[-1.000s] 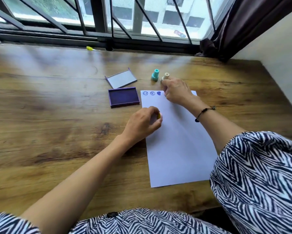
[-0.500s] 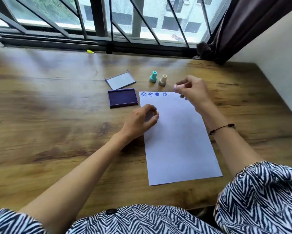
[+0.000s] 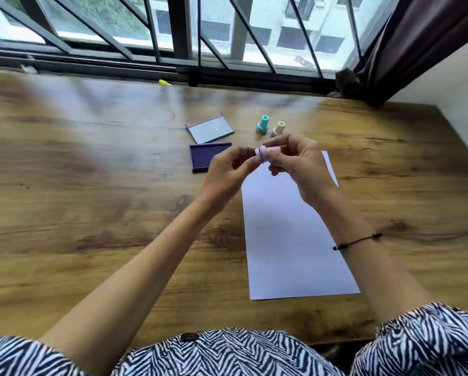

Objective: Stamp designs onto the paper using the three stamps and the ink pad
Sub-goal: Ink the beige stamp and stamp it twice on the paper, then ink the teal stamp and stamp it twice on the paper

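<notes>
mostly hidden — pink stamp (image 3: 264, 154), paper's (image 3: 289, 234) top edge covered

Soft window (image 3: 254, 36) daylight, motion-blurred edges

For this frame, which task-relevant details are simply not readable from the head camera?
- Stamped marks at the paper's top edge: hidden behind both hands.
- Pink stamp's design: face turned sideways, too small.
- Left hand's contents: fingers curl over them.
- Near-right corner of the ink pad: covered by the left hand.
- Right hand's exact grip: fingertips overlap, blurred.
</notes>
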`<action>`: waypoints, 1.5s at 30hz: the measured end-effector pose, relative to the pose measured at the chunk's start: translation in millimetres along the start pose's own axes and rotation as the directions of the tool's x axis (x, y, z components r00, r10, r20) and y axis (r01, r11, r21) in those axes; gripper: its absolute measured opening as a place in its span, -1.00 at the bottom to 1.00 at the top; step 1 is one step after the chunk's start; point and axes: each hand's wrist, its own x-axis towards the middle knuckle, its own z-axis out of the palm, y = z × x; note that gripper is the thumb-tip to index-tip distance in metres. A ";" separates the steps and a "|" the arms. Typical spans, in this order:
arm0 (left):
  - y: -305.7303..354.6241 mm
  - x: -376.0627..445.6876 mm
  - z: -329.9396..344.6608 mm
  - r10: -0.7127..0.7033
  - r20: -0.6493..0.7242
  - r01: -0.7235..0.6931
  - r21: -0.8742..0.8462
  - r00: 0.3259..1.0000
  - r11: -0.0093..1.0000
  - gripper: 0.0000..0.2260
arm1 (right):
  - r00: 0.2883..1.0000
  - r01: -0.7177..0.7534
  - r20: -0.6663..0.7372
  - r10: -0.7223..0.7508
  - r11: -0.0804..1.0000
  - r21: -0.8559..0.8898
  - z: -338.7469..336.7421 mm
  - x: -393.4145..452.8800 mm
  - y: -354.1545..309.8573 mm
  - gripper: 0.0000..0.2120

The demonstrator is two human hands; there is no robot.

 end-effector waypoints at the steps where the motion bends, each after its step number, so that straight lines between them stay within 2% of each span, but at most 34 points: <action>1: 0.7 0.2 -0.2 0.003 0.003 -0.003 -0.005 1.000 1.000 -0.84 | 1.000 0.013 -0.006 -0.014 1.000 -0.018 0.5 -0.3 0.5 -0.96; 5: 5.1 1.6 -0.9 0.000 -0.011 0.001 0.007 1.000 1.000 -0.88 | 0.997 0.065 -0.040 -0.068 0.995 -0.075 7.0 1.1 1.9 -0.92; 10: 6.1 8.1 -11.9 0.033 -0.008 -0.031 0.203 0.999 0.979 -0.83 | 0.996 0.080 -0.025 -0.083 0.990 -0.112 15.9 11.9 7.5 -0.89; 12: 5.1 12.6 -14.6 0.022 0.003 -0.022 0.270 1.000 0.963 -0.82 | 0.996 0.089 -0.002 -0.092 0.972 -0.219 17.7 22.9 9.6 -0.90; 14: 4.3 18.0 -14.3 -0.013 -0.055 0.027 0.264 0.998 0.964 -0.79 | 0.986 0.138 -0.024 -0.167 0.880 -0.455 19.7 43.7 11.2 -0.90; 15: 3.8 20.6 -14.0 -0.038 -0.103 0.063 0.249 0.994 0.966 -0.76 | 0.980 0.148 -0.021 -0.198 0.796 -0.586 21.0 56.4 11.5 -0.90; 17: 0.7 23.7 -14.2 -0.067 -0.164 0.105 0.237 0.984 0.966 -0.72 | 0.986 0.124 0.028 -0.167 0.599 -0.791 24.2 80.6 13.7 -0.87; 19: -3.1 25.2 -16.7 -0.064 -0.177 0.107 0.250 0.982 0.962 -0.72 | 0.990 0.131 0.100 -0.098 0.404 -0.906 28.4 97.9 18.5 -0.84; 21: -5.4 26.2 -21.9 -0.060 -0.187 0.106 0.250 0.980 0.962 -0.73 | 0.987 0.157 0.155 -0.030 0.292 -0.944 33.7 106.8 23.0 -0.82; 23: -6.4 27.1 -27.4 -0.058 -0.212 0.110 0.242 0.975 0.964 -0.75 | 0.984 0.166 0.177 0.015 0.278 -0.946 34.8 111.1 25.1 -0.80; 24: -6.6 27.8 -29.8 -0.060 -0.225 0.114 0.232 0.973 0.966 -0.76 | 0.985 0.156 0.169 0.015 0.319 -0.935 32.9 113.6 24.3 -0.78; 26: -7.6 29.7 -32.7 -0.057 -0.238 0.111 0.219 0.970 0.969 -0.76 | 0.992 0.126 0.109 -0.064 0.418 -0.900 24.4 121.2 20.3 -0.78; 28: -8.3 30.6 -32.0 -0.049 -0.243 0.103 0.215 0.969 0.971 -0.76 | 0.986 0.101 0.031 -0.166 0.429 -0.898 11.9 132.8 15.7 -0.79; 30: -9.6 32.0 -29.3 -0.056 -0.241 0.107 0.206 0.969 0.973 -0.76 | 0.990 0.068 0.017 -0.143 0.357 -0.932 -0.3 146.4 13.8 -0.78; 32: -11.4 32.7 -26.8 -0.070 -0.232 0.117 0.195 0.970 0.974 -0.76 | 0.997 0.078 0.076 -0.020 0.242 -0.967 -7.0 158.0 15.1 -0.75; 35: -13.6 33.1 -26.5 -0.086 -0.227 0.124 0.159 0.970 0.980 -0.76 | 0.978 0.191 0.196 0.067 0.072 -0.979 -5.5 164.9 18.7 -0.73; 36: -13.6 32.9 -26.2 -0.087 -0.225 0.123 0.152 0.970 0.981 -0.76 | 0.974 0.217 0.220 0.058 0.055 -0.975 -4.9 164.5 22.0 -0.75; 38: -13.1 32.8 -26.6 -0.082 -0.226 0.118 0.149 0.971 0.982 -0.77 | 0.979 0.201 0.204 0.008 0.129 -0.971 -5.2 161.8 26.9 -0.77; 40: -11.6 34.0 -28.6 -0.078 -0.241 0.116 0.147 0.967 0.982 -0.78 | 0.992 0.120 0.104 -0.066 0.344 -0.931 -6.6 156.5 22.5 -0.78; 42: -10.3 36.4 -31.9 -0.074 -0.257 0.110 0.127 0.964 0.986 -0.78 | 0.989 0.117 0.041 -0.144 0.574 -0.811 -6.6 146.6 9.7 -0.80; 45: -6.4 39.2 -35.1 -0.068 -0.244 0.086 0.065 0.967 0.994 -0.76 | 0.987 0.162 0.102 -0.127 0.836 -0.524 0.2 116.7 -16.9 -0.85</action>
